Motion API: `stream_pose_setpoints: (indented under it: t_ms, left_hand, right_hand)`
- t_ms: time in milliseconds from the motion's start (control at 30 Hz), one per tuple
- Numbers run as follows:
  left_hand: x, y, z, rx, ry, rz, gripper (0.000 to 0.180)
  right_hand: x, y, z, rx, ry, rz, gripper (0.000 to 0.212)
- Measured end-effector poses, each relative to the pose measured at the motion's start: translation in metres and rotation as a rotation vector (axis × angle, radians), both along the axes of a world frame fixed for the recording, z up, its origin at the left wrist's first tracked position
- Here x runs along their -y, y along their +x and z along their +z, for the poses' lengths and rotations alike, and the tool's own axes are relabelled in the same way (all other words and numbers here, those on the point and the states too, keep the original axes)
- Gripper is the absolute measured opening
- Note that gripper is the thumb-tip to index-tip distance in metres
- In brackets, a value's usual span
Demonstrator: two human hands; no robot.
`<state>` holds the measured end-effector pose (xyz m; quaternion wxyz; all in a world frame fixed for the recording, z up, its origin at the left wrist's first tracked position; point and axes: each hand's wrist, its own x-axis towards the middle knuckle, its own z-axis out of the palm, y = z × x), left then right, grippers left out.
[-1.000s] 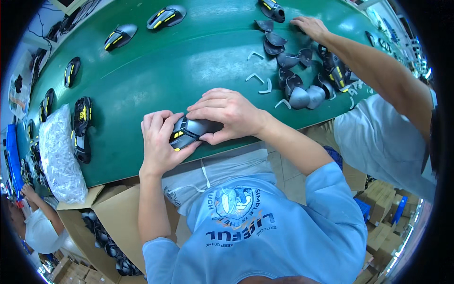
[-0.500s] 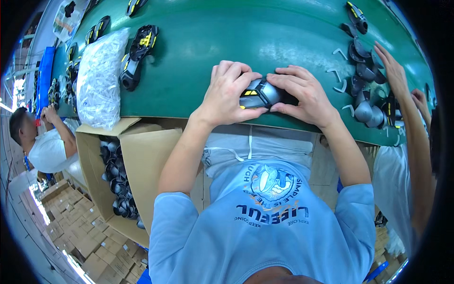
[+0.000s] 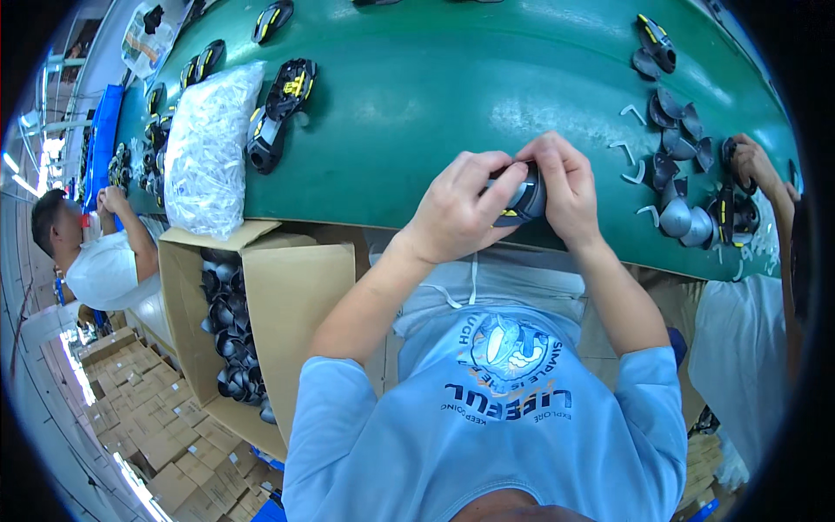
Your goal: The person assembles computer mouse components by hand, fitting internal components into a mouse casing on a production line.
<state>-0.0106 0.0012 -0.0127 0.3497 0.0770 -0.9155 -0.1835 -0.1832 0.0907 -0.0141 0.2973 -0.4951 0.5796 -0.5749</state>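
Left: bulging clear plastic bag (image 3: 213, 152) on green table (image 3: 409, 113), open carton (image 3: 300, 326) of dark shells (image 3: 230, 335) just below. Middle: left hand (image 3: 461, 204) closed around grey-black mouse-shaped casing (image 3: 525, 202), by table's near edge; yellow accents toward lower left, dark rim rightward, long axis mostly hidden, cannot tell. Right hand (image 3: 565, 191) clasping its right side. Farther right: loose curved covers (image 3: 674, 143).
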Motion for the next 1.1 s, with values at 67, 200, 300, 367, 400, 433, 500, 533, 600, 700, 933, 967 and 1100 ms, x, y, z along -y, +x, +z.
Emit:
stream_pose_setpoints:
  t_ms: [67, 200, 300, 367, 400, 433, 500, 533, 600, 700, 933, 967, 1100]
  left_hand:
    - [-0.002, 0.004, 0.011, -0.105, 0.289, -0.005, 0.074]
    - [0.009, 0.007, 0.009, 0.043, 0.647, 0.009, 0.058]
    - [-0.011, -0.008, 0.011, -0.098, 0.149, 0.072, 0.052]
    - [-0.021, -0.013, 0.005, -0.096, 0.139, 0.111, 0.054]
    - [-0.025, -0.015, 0.003, -0.106, 0.114, 0.162, 0.057]
    - [-0.030, -0.017, 0.004, -0.119, 0.094, 0.176, 0.060]
    - [-0.035, -0.021, 0.005, -0.128, 0.097, 0.187, 0.061]
    - [-0.035, -0.021, 0.005, -0.151, 0.085, 0.201, 0.062]
    - [-0.036, -0.019, -0.003, -0.149, 0.104, 0.200, 0.059]
    - [-0.034, -0.013, -0.012, -0.065, 0.727, 0.220, 0.047]
    - [0.001, 0.011, 0.013, -0.113, 0.231, 0.052, 0.047]
    - [0.002, 0.014, 0.017, -0.115, 0.234, 0.068, 0.047]
    - [0.002, 0.014, 0.015, 0.203, 0.971, 0.125, 0.047]
  right_hand:
    - [-0.001, 0.005, -0.006, 0.123, -0.157, -0.151, 0.030]
    - [0.012, 0.005, -0.001, 0.000, -0.297, -0.203, 0.051]
    - [0.019, 0.000, -0.003, 0.295, -0.117, -0.199, 0.064]
    - [0.019, -0.004, -0.013, 0.434, -0.036, -0.157, 0.067]
    - [0.021, -0.003, -0.016, 0.456, -0.055, -0.162, 0.070]
    - [0.024, -0.001, -0.019, 0.477, -0.075, -0.160, 0.073]
    - [0.027, -0.005, -0.021, 0.521, -0.062, -0.114, 0.078]
    - [0.028, -0.005, -0.022, 0.527, -0.055, -0.119, 0.078]
    - [0.031, -0.007, -0.022, 0.546, -0.017, -0.091, 0.080]
    - [0.027, -0.014, -0.022, 0.589, -0.009, -0.013, 0.076]
    - [-0.010, -0.026, 0.004, 0.200, -0.015, 0.286, 0.034]
    - [-0.009, -0.024, 0.004, 0.200, -0.009, 0.301, 0.034]
    - [0.002, -0.007, 0.009, -0.090, -0.050, 0.050, 0.027]
